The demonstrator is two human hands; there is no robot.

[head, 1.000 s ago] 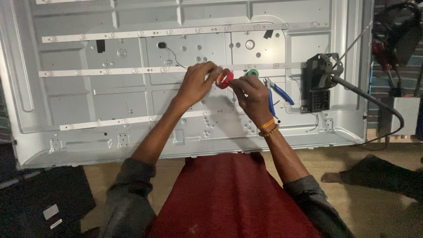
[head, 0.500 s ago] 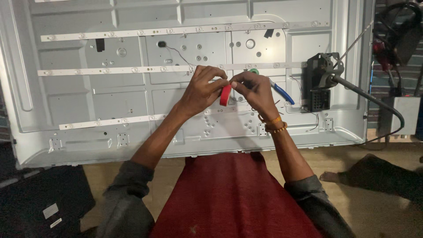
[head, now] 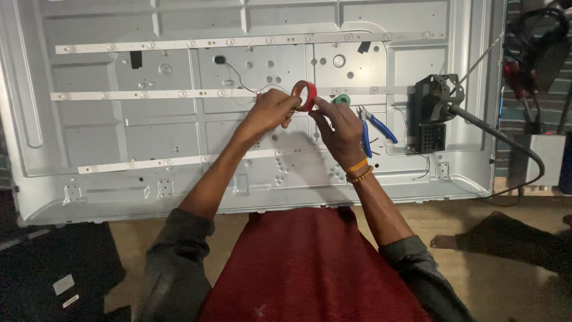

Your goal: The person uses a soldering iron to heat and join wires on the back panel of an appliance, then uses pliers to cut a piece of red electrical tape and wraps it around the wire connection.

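Observation:
My left hand (head: 271, 112) grips a red roll of tape (head: 305, 95) and holds it upright over the open metal back panel (head: 179, 137) of a flat screen. My right hand (head: 338, 128) is beside it, its fingertips pinching at the roll's edge. Behind my right hand a green tape roll (head: 342, 99) lies on the panel. Blue-handled cutters (head: 375, 125) rest just right of that hand. Thin white light strips (head: 155, 94) run across the panel under my hands.
A black soldering tool on its stand (head: 434, 110) sits on the panel's right side, its thick cable (head: 506, 146) trailing off right. Another person's bare foot (head: 445, 241) rests on the wooden floor at right. A red cloth (head: 310, 268) covers my lap. A dark mat (head: 53, 274) lies lower left.
Both hands have lifted the red roll slightly and turned it, so its ring now faces the camera. My right hand shifted from beside the roll to pinching its edge.

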